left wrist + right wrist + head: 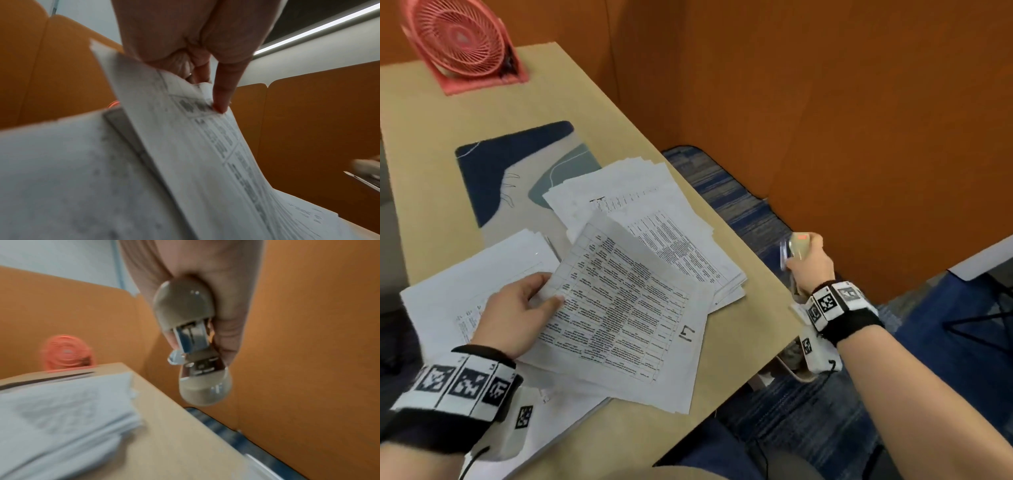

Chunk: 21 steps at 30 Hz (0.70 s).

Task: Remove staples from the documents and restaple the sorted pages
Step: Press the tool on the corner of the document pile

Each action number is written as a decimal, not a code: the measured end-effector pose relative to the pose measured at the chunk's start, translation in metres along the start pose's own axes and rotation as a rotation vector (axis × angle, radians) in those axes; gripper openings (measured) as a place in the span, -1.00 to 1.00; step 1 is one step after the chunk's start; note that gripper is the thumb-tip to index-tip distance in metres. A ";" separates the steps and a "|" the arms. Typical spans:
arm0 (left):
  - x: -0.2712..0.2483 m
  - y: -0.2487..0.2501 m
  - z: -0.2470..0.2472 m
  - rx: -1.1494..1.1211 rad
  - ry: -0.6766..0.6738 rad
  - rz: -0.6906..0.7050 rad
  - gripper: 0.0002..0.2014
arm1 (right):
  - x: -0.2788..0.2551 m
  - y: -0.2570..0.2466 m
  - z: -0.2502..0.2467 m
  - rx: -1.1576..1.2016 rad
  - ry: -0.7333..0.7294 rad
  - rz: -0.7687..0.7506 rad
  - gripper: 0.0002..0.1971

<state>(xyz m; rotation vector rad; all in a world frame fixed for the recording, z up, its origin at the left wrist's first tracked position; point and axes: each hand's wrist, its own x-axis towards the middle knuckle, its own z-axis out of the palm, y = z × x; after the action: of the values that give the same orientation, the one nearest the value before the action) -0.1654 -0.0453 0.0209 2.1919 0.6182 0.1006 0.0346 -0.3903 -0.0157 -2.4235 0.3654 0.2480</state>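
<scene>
The printed pages lie on top of other paper stacks on the worktop, with their near-left corner lifted. The left hand pinches that corner between thumb and fingers. The stapler is off to the right, past the worktop edge and well apart from the pages. The right hand has its grip closed around the stapler. A pink fan stands at the far end of the worktop.
</scene>
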 end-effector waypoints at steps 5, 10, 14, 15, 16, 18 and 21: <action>-0.002 0.008 -0.005 0.003 -0.036 0.149 -0.29 | -0.014 -0.071 0.072 -0.371 -0.360 -0.438 -0.30; 0.006 -0.008 -0.003 0.094 -0.018 0.182 -0.40 | -0.014 -0.081 0.124 -0.490 -0.460 -0.536 -0.32; 0.010 -0.014 0.004 0.115 -0.003 0.156 -0.47 | -0.015 -0.091 0.133 -0.642 -0.417 -0.586 -0.54; 0.010 -0.015 0.006 0.123 -0.003 0.159 -0.49 | -0.019 -0.095 0.133 -0.577 -0.391 -0.607 -0.49; 0.011 -0.017 0.007 0.128 -0.007 0.161 -0.49 | -0.027 -0.103 0.131 -0.431 -0.404 -0.625 -0.40; 0.011 -0.018 0.008 0.128 -0.017 0.174 -0.47 | -0.045 -0.117 0.126 -0.052 -0.510 -0.678 -0.37; 0.013 -0.020 0.005 0.116 -0.007 0.192 -0.44 | -0.075 -0.130 0.118 0.217 -0.571 -0.718 -0.50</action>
<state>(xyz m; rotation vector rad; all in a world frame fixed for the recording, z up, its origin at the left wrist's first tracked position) -0.1606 -0.0319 0.0012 2.3595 0.4172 0.1610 -0.0043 -0.2035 -0.0082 -1.9994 -0.6822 0.5167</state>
